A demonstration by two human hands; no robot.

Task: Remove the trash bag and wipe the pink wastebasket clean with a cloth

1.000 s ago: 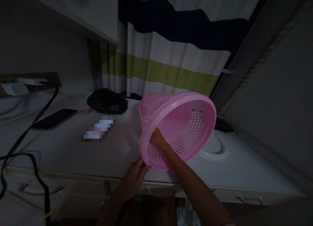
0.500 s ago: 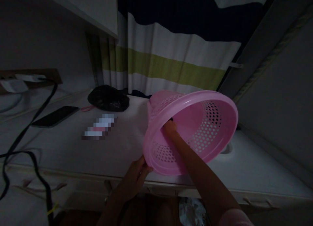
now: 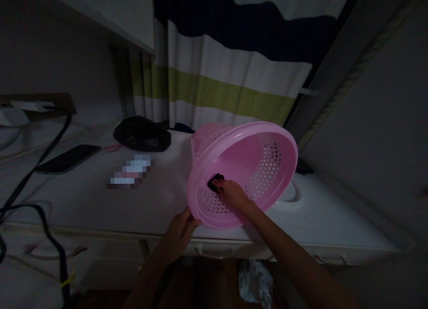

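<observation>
A pink plastic basket (image 3: pixel 240 161) with perforated sides lies tilted on the white desk, its wide mouth turned toward me. My left hand (image 3: pixel 182 231) grips the lower left of its rim, thumb in front. Inside the mouth is my right hand (image 3: pixel 234 194), fingers closed on a small black cloth-like piece (image 3: pixel 215 183) pressed against the inner left wall. The dim light hides what exactly the black piece is.
On the desk (image 3: pixel 160 197) left of the basket lie a black plastic bag (image 3: pixel 142 134), a dark phone (image 3: pixel 68 159) and a blurred-out item (image 3: pixel 131 171). A black cable (image 3: pixel 50 144) hangs at far left. Behind stands a striped curtain (image 3: pixel 230 90). A white ring-shaped object (image 3: pixel 296 193) sits right of the basket.
My right hand has come down along the basket's inner wall toward the mouth, so the black piece shows more fully. My left hand keeps its hold on the rim. The view has shifted slightly.
</observation>
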